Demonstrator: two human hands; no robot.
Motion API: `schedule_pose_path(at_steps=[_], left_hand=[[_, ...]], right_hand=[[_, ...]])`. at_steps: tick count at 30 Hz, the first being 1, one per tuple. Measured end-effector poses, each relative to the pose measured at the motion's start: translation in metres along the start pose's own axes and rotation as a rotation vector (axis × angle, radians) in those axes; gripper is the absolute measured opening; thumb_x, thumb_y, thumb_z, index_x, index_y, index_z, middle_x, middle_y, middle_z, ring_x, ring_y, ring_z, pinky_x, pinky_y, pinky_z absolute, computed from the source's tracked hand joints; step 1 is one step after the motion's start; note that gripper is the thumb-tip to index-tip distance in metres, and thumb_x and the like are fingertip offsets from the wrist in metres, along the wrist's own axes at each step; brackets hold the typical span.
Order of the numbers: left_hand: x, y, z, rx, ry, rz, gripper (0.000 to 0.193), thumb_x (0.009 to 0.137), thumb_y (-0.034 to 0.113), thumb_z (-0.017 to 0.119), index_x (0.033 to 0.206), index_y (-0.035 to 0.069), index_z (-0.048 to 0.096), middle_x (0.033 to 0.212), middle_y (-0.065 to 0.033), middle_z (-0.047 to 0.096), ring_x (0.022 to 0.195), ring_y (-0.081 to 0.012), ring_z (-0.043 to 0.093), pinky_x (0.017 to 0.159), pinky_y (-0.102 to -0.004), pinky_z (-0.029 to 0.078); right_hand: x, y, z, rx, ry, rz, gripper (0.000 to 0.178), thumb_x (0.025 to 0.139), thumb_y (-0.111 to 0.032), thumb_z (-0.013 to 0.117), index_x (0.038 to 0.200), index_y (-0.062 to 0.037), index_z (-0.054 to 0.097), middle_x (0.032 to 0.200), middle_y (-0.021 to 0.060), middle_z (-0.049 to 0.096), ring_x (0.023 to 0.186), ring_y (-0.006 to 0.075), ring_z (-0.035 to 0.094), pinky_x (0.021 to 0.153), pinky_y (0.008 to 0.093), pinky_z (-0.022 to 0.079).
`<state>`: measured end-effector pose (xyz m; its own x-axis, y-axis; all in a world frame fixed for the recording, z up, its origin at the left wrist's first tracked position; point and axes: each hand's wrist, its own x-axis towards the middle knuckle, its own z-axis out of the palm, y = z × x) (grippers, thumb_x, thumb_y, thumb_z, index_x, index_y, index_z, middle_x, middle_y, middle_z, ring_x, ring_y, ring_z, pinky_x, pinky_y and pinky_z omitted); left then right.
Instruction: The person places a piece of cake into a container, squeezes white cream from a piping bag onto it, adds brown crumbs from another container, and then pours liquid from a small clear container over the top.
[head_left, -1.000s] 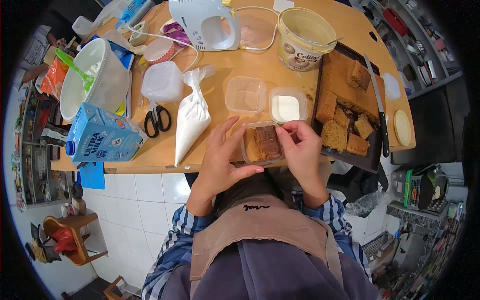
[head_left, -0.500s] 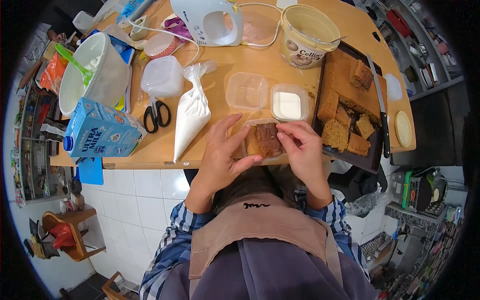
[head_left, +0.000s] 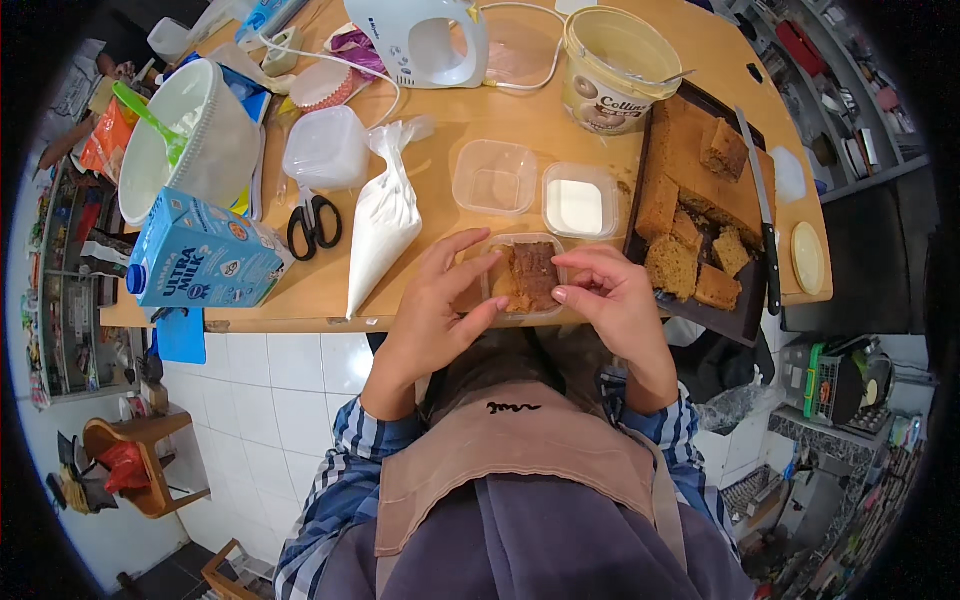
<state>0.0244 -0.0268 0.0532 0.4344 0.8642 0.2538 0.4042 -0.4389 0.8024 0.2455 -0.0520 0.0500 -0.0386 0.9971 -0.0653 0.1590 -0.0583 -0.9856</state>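
A brown piece of cake lies in a small clear plastic container at the table's front edge, its darker crust side up. My left hand curves around the container's left side, fingers apart, thumb and fingertips at the rim. At the cake's right edge my right hand has its thumb and forefinger, the other fingers curled. Behind are a bare clear container and one with white cream. A filled white piping bag lies left of my left hand.
At right, a dark baking tray holds cake, with a long knife along its edge. Black-handled scissors, a blue milk carton and a white bowl stand left. A hand mixer and cream-coloured tub are farther back.
My right hand has shifted slightly right, its thumb now showing at the cake's edge. My left fingers sit slightly farther apart around the container. The cake lies flatter in it.
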Motion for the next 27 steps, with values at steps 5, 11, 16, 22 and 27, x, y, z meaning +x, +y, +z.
schedule_pose_path(at_steps=[5, 11, 16, 22, 27], left_hand=[[0.000, -0.001, 0.001, -0.003, -0.009, -0.029, 0.043, 0.073, 0.008, 0.071, 0.114, 0.002, 0.060, 0.126, -0.0181, 0.050, 0.117, -0.0304, 0.049, 0.098, -0.0365, 0.039], [-0.001, -0.001, 0.002, -0.076, 0.008, -0.049, 0.044, 0.073, 0.005, 0.072, 0.115, 0.000, 0.060, 0.125, -0.0179, 0.051, 0.115, -0.0293, 0.051, 0.097, -0.0357, 0.039], [-0.001, 0.000, 0.002, -0.073, 0.003, -0.071, 0.044, 0.073, 0.008, 0.072, 0.114, 0.000, 0.060, 0.124, -0.0176, 0.052, 0.115, -0.0293, 0.051, 0.097, -0.0358, 0.040], [-0.002, -0.003, 0.003, -0.082, 0.015, -0.049, 0.044, 0.072, 0.009, 0.072, 0.114, 0.000, 0.060, 0.125, -0.0175, 0.052, 0.116, -0.0292, 0.050, 0.097, -0.0357, 0.040], [-0.002, -0.002, 0.003, -0.092, 0.020, -0.055, 0.044, 0.072, 0.009, 0.073, 0.114, 0.001, 0.060, 0.124, -0.0175, 0.052, 0.116, -0.0293, 0.051, 0.097, -0.0353, 0.040]], right_hand=[[0.000, 0.002, 0.002, -0.023, 0.010, -0.037, 0.031, 0.072, 0.001, 0.071, 0.102, -0.0027, 0.066, 0.097, 0.0066, 0.059, 0.072, 0.0100, 0.058, 0.064, 0.0218, 0.047], [-0.003, 0.013, -0.001, 0.058, -0.019, -0.011, 0.028, 0.076, -0.001, 0.070, 0.103, -0.0029, 0.066, 0.089, 0.0036, 0.060, 0.069, 0.0083, 0.055, 0.062, 0.0213, 0.045], [-0.007, 0.012, -0.003, 0.176, -0.076, 0.097, 0.029, 0.079, -0.001, 0.068, 0.107, -0.0030, 0.063, 0.082, 0.0008, 0.060, 0.066, 0.0060, 0.053, 0.058, 0.0202, 0.043], [-0.007, 0.008, 0.005, 0.208, -0.043, 0.124, 0.031, 0.077, 0.000, 0.068, 0.108, -0.0008, 0.062, 0.073, 0.0009, 0.061, 0.062, 0.0051, 0.053, 0.053, 0.0196, 0.040], [-0.006, 0.001, 0.005, 0.097, -0.049, 0.170, 0.030, 0.077, 0.004, 0.066, 0.105, 0.0011, 0.059, 0.070, 0.0028, 0.061, 0.060, 0.0064, 0.055, 0.055, 0.0194, 0.045]])
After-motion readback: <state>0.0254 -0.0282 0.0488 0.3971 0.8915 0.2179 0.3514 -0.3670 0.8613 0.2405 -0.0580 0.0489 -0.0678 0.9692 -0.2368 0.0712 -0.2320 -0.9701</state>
